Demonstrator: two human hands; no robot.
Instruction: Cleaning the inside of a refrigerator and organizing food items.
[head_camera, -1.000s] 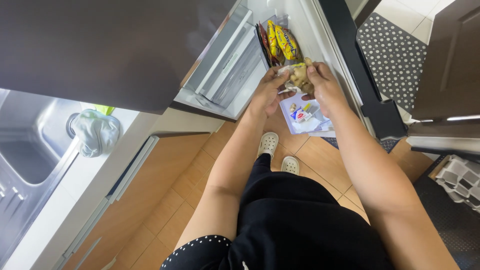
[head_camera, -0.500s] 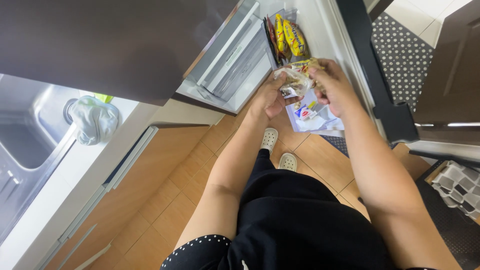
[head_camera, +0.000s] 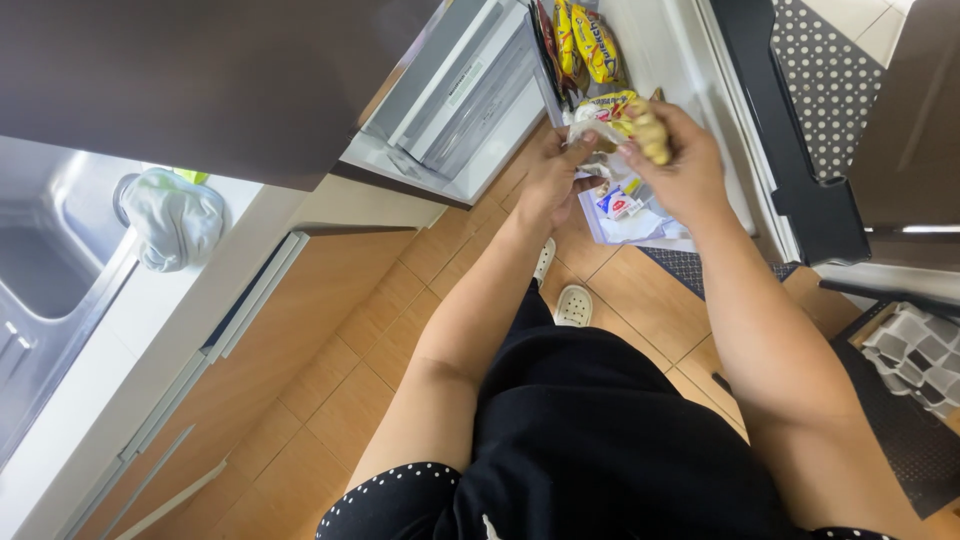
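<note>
head cam | looks steeply down | close above hands

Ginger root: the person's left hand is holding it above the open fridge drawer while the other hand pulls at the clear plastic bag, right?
Not quite. The head view shows the ginger root in the right hand, not the left. The left hand is the one pinching the clear plastic bag. Both are above the open fridge drawer, as you said.

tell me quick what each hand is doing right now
Left hand: closed, pinching the clear plastic bag.
Right hand: closed around a knobbly piece of ginger, above the open fridge drawer.
</note>
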